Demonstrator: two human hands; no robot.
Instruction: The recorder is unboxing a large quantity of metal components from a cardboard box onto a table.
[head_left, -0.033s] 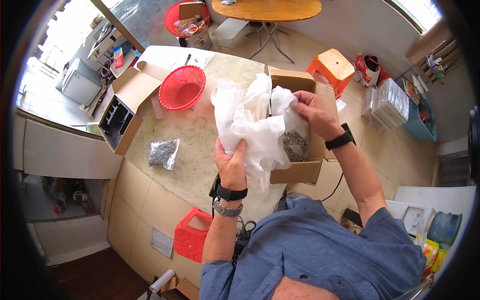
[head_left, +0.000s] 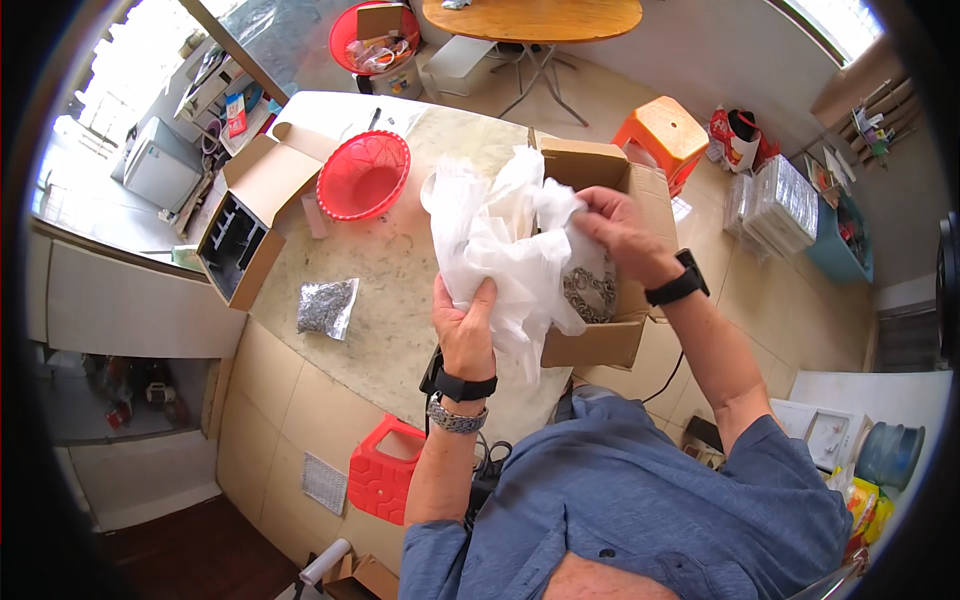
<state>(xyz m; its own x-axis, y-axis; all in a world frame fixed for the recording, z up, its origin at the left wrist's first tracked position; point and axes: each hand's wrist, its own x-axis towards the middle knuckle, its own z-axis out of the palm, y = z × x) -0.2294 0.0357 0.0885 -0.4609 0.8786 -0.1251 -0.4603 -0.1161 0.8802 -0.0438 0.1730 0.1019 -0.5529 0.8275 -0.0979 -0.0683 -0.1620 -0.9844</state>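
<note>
Left hand (head_left: pixel 466 330) clenched from below on a bundle of crumpled white plastic bags (head_left: pixel 500 245); right hand (head_left: pixel 618 232) pinching the bundle's upper right edge above an open cardboard box (head_left: pixel 610 345) on the pale stone worktop (head_left: pixel 400 260). The step in hand appears to be lifting or separating the bags at the box mouth; a next move would call for a firm pinch on one thin layer. The bags look translucent, limp and creased, partly covering dark metal pieces (head_left: pixel 590 290) in the box.
</note>
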